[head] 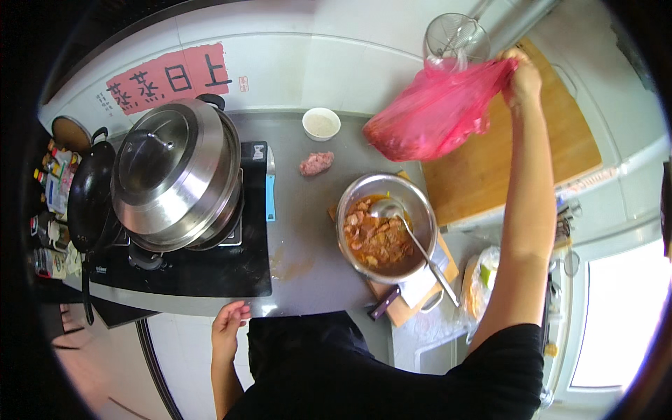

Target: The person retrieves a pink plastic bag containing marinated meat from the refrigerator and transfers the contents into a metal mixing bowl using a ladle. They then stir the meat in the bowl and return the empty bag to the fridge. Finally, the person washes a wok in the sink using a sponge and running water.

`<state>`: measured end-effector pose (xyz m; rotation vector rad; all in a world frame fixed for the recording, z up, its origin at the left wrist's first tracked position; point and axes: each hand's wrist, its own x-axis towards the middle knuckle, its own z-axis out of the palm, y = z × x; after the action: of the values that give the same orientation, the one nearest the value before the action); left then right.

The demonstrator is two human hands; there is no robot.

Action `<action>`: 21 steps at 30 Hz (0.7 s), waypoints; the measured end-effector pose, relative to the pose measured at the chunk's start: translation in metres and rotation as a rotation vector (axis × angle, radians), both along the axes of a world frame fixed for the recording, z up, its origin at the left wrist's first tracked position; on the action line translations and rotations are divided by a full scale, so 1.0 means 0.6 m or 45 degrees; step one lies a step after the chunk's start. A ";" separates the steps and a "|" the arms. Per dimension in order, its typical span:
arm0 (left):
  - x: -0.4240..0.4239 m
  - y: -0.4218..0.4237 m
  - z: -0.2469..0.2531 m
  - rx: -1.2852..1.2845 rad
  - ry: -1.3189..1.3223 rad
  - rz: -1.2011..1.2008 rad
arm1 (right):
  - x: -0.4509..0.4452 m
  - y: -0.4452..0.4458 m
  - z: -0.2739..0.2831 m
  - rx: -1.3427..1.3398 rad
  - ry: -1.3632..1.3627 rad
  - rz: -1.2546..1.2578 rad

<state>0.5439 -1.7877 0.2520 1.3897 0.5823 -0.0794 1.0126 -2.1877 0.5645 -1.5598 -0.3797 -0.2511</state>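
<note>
My right hand [521, 79], raised at the upper right, grips the gathered top of a pink plastic bag [436, 115] whose bulging end hangs to the left. My left hand [231, 317] is held by the counter's front edge, fingers loosely curled, with nothing seen in it. In front of me a steel pot [429, 210] contains meat pieces in reddish sauce [375, 236]. A steel ladle [428, 254] leans in the pot, its handle over the rim. A lump of raw minced meat [316, 163] lies on the grey counter [299, 210], below a white bowl [321, 124] of pale contents.
A lidded steel steamer [173, 173] and a black wok [92, 199] stand at left by the black hob [210, 278]. A blue-handled knife [270, 189] lies beside the hob. A dark-handled knife [385, 303] rests near the pot. A wooden board [556, 136] stands at right.
</note>
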 end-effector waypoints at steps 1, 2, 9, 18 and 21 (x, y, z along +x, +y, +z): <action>-0.001 -0.010 0.006 0.019 0.035 0.043 | 0.022 -0.006 -0.033 0.050 0.043 0.050; 0.001 -0.022 0.012 0.037 0.070 0.082 | 0.049 -0.017 -0.065 0.015 0.069 0.091; 0.054 -0.095 0.042 0.176 0.134 0.045 | 0.128 -0.006 -0.241 -0.050 0.223 0.087; 0.291 -0.165 0.100 0.362 -0.133 -0.413 | 0.158 0.024 -0.270 -0.006 0.170 0.282; 0.417 -0.203 0.130 0.458 -0.398 -0.558 | 0.157 0.033 -0.285 -0.021 0.169 0.535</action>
<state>0.7940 -1.9096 0.3300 1.8206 0.0214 -0.1100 1.1066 -2.1679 0.3937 -1.4646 -0.5938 0.1807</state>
